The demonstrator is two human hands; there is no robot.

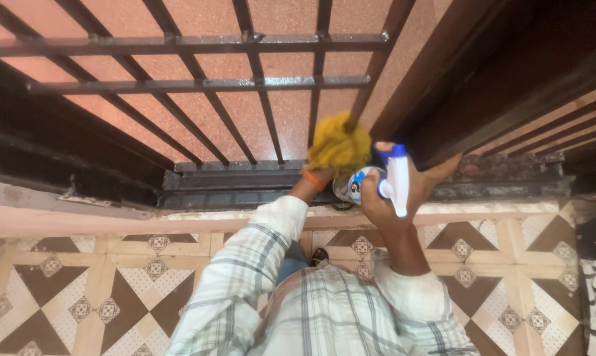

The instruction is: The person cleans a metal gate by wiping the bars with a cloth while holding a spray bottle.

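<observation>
We note our left hand almost wholly hidden under a yellow cloth, which it presses against a bar of the grille; its grip cannot be told. Just beside it, our right hand is wrapped around a spray bottle, fingers closed on it. Patterned tiles lie below both hands.

The cloth is mustard yellow. The spray bottle has a clear body with a blue and white label, and its trigger head is white with a blue top. The wristband is orange. The shirt is white with grey-blue plaid lines. The grille bars are dark brown. The floor tiles show brown, cream and peach triangles with small diamond motifs.
</observation>
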